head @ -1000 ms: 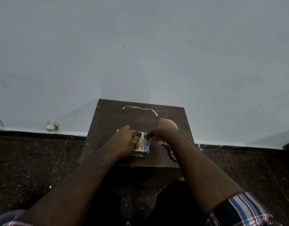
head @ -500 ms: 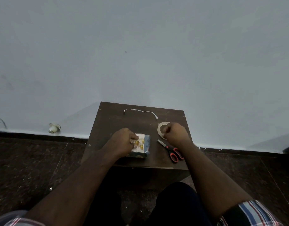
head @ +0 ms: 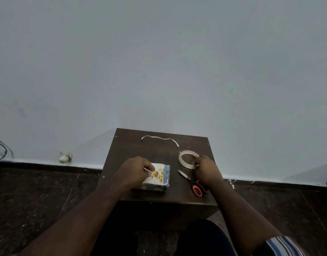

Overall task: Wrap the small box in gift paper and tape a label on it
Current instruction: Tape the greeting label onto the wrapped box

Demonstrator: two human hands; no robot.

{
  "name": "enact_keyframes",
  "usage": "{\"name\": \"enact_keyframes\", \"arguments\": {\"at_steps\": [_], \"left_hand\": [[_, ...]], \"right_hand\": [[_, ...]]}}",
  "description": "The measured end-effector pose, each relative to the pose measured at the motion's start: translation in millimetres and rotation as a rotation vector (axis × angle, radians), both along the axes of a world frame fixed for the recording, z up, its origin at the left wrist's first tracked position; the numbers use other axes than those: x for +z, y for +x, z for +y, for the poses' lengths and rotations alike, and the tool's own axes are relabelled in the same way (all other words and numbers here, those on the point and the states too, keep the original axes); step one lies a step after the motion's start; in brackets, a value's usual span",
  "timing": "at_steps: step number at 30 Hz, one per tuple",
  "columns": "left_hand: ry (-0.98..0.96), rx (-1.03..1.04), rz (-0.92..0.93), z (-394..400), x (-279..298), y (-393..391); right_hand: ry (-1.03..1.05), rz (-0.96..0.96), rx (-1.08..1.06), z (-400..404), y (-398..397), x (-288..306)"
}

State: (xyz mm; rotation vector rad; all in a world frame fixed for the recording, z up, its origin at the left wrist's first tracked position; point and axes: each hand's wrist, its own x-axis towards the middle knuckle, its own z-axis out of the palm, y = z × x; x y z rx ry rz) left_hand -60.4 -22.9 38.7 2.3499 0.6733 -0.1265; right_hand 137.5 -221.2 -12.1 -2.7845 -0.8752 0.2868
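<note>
The small box [head: 160,177], wrapped in white and blue gift paper with gold balls, lies on the dark wooden stool [head: 125,145]. My left hand [head: 134,170] rests on its left side, fingers curled and pinching the paper on top. My right hand [head: 205,168] is to the right of the box, its fingers curled on the near right edge of a clear tape roll [head: 186,159]. A thin white paper strip [head: 160,138] lies at the stool's far side.
Scissors with orange and black handles [head: 194,183] lie between the box and my right hand, partly under the wrist. The stool stands against a pale wall. A small white object [head: 64,157] sits on the floor at the left.
My right hand left the box and moved right to the tape roll, uncovering the scissors. My left hand stayed on the box.
</note>
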Motion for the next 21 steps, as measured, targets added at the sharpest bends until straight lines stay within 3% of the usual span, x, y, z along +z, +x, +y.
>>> {"name": "enact_keyframes", "arguments": {"at_steps": [6,11,15,17,19,21], "left_hand": [[-0.249,0.159,-0.274,-14.4,14.3,-0.3],[-0.697,0.349,-0.387,-44.1,28.6,2.2],[-1.067,0.405,-0.516,-53.4,44.9,-12.5],[-1.070,0.395,-0.563,-54.4,45.4,-24.6],[-0.950,0.369,-0.575,-54.1,43.1,-38.4],[-0.816,0.319,-0.575,-53.7,42.2,-52.2]], "right_hand": [[0.414,0.142,-0.116,6.1,-26.8,24.6],[0.702,0.291,-0.143,4.7,-81.8,49.4],[0.840,0.354,0.005,1.7,-127.2,52.8],[0.824,0.402,0.066,-0.7,-138.9,52.4],[0.783,0.444,0.060,-0.8,-142.3,56.4],[0.877,0.486,0.000,2.6,-139.4,68.1]]}}
